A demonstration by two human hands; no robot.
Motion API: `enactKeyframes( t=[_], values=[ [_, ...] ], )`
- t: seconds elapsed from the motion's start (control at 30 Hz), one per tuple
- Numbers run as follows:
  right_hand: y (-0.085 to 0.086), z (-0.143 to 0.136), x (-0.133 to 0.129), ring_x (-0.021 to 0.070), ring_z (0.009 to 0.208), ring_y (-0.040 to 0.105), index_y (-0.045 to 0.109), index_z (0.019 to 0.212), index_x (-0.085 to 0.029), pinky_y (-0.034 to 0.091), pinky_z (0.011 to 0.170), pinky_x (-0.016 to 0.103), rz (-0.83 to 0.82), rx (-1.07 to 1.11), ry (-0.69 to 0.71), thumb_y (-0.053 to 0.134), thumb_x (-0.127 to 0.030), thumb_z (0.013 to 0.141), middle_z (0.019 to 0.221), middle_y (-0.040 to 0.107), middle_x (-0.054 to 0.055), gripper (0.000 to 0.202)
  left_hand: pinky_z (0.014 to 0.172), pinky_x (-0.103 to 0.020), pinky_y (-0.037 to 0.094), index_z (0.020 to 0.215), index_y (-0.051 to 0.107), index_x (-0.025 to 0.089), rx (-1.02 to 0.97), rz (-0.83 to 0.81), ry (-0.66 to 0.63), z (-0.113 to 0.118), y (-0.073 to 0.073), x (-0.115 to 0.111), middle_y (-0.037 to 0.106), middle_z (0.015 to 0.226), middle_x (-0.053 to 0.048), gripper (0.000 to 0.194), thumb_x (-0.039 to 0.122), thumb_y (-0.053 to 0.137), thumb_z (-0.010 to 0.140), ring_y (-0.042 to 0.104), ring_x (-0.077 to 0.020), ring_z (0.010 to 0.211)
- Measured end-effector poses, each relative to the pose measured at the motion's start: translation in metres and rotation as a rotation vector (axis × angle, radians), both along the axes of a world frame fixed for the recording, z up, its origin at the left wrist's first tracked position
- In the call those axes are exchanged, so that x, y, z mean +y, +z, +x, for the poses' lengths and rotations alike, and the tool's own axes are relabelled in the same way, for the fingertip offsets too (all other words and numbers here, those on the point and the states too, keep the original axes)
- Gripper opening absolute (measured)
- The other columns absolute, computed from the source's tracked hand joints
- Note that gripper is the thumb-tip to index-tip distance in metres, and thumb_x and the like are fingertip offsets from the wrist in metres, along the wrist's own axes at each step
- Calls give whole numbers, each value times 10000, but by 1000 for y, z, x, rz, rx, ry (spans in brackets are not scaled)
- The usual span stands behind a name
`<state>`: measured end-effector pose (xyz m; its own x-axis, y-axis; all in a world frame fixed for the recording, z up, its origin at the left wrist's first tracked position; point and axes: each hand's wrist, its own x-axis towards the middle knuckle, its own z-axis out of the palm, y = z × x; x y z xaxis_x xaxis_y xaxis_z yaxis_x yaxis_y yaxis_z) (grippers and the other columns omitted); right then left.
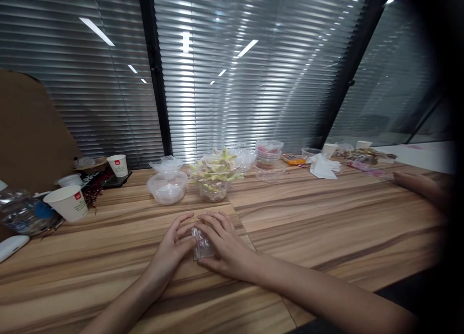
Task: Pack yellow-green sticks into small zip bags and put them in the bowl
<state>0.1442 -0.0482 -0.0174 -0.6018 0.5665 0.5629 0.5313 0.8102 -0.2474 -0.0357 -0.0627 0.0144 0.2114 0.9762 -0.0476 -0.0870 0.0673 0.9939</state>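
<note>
A small clear plastic bag (202, 247) lies on the wooden table between my two hands. My left hand (177, 239) grips its left edge, thumb on the near side and fingers curled beyond it. From the right, my right hand (227, 247) curves over the bag, its thumb by the lower edge and its fingers at the top. Part of the bag is hidden under the fingers. Just beyond my hands stands a clear tub (213, 193) heaped with yellowish pieces that look like chicken feet.
Left of the tub are stacked clear bowls (167, 186). Paper cups (68, 203) and a plastic bottle (27, 213) stand at the left. Stacked containers (268, 150), an orange packet (294, 160) and crumpled tissue (324, 167) lie at the back right. Another person's hand (413, 181) rests at the right.
</note>
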Motion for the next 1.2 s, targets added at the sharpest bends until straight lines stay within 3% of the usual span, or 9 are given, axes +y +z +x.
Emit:
enactKeyframes(
  t=[0.2,0.47,0.77,0.97,1.2],
  values=[
    [2,2,1,187,1280,176,374,1305,-180,154,1119,349,-15,43,-3,561,-448,763,1356,291,52,632,963,-321,430,1233,372,249,-185,-130,-6,1,6,-5,504,1262,-84,525,190,581,756,558,-171,1072],
    [4,4,2,197,1268,183,389,1292,-183,146,1117,377,-29,70,18,568,-487,751,1338,308,60,646,904,-282,443,1206,400,213,-146,-119,-41,-2,3,-1,548,1188,-106,544,150,622,713,564,-181,1054],
    [8,3,1,162,1245,233,425,1255,-217,198,1103,319,-134,188,42,638,-446,702,1290,356,47,635,821,-247,478,1182,432,206,-149,-126,-34,-2,3,-2,593,1076,-88,504,179,636,721,593,-140,932],
    [8,1,2,133,1232,252,448,1214,-219,234,1089,274,-212,264,70,677,-414,671,1263,366,34,621,839,-257,480,1190,415,179,-148,-131,-57,-2,2,1,581,1110,-127,504,212,636,738,594,-151,953],
    [5,3,4,139,1218,273,510,1128,-211,248,1074,296,-201,325,82,655,-354,713,1245,379,43,462,867,-247,471,1170,417,197,-109,-97,-75,-2,3,-2,559,1150,-110,470,203,625,748,570,-155,1018]
  ],
)
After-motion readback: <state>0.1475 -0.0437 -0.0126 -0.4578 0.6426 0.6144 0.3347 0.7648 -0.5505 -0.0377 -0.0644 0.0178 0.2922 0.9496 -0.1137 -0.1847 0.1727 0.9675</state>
